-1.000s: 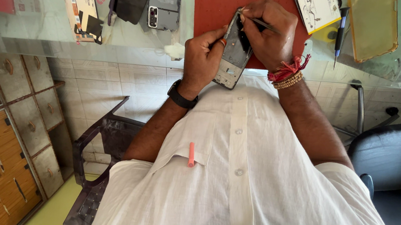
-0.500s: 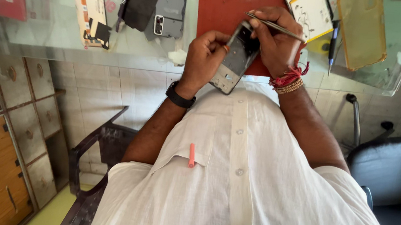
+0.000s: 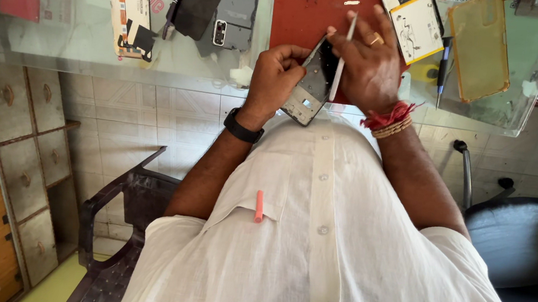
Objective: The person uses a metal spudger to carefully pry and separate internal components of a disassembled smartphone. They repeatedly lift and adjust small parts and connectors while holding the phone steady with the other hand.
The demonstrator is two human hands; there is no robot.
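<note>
My left hand (image 3: 276, 78) has the opened phone (image 3: 309, 85) in a closed grip, fingers curled over its upper edge and thumb side behind it, so the phone hangs tilted in the air just over the near edge of the glass bench (image 3: 178, 68), in front of my chest. Its back is off and the bare frame with its inner parts faces me. My right hand (image 3: 367, 68) is closed too, pinching a thin white tool (image 3: 340, 59) that stands nearly upright, its lower end down at the phone's open side; the heel of that hand leans close to the phone's right edge.

I judge the phone light and stiff along its rim, yet fragile in the middle: with the cover gone, the boards and thin parts inside would not take a press. So I keep my hold on the long metal edges and off the open face. The rim is smooth and could slip, so a firm wrap suits it better than a fingertip pinch. The tool is slim and light; it wants a pen-like hold near its middle for fine control.

Beyond my hands lie a red mat (image 3: 310, 9), a flat battery (image 3: 416, 20), a yellowish clear phone case (image 3: 486, 47) and a dark grey back cover (image 3: 234, 7).
</note>
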